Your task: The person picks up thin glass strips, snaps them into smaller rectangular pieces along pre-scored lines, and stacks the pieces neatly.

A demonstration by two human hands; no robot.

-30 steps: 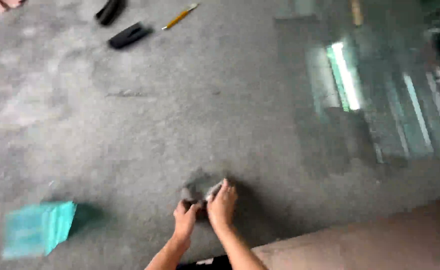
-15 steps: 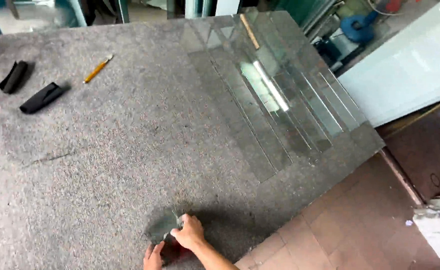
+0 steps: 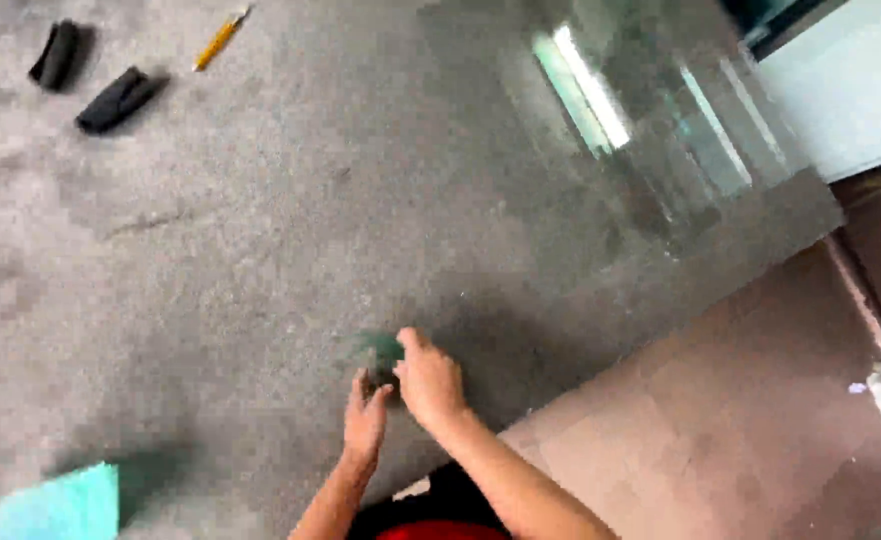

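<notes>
Both my hands meet near the front edge of a grey carpeted table (image 3: 260,240). My left hand (image 3: 365,420) and my right hand (image 3: 428,382) are closed around a small greenish glass piece (image 3: 376,349), which is blurred and partly hidden by my fingers. The right hand lies over its right side, the left hand under it.
Several clear glass sheets (image 3: 640,130) lie on the table's right part. Two black pads (image 3: 115,98) and a yellow pencil-like tool (image 3: 220,38) lie at the far left. A turquoise sheet (image 3: 55,505) sits at the near left. Reddish floor tiles (image 3: 720,420) lie beyond the table edge.
The view has swung and tilted, so the table looks shifted. My hands stay together on the small glass piece, now a little higher in the view.
</notes>
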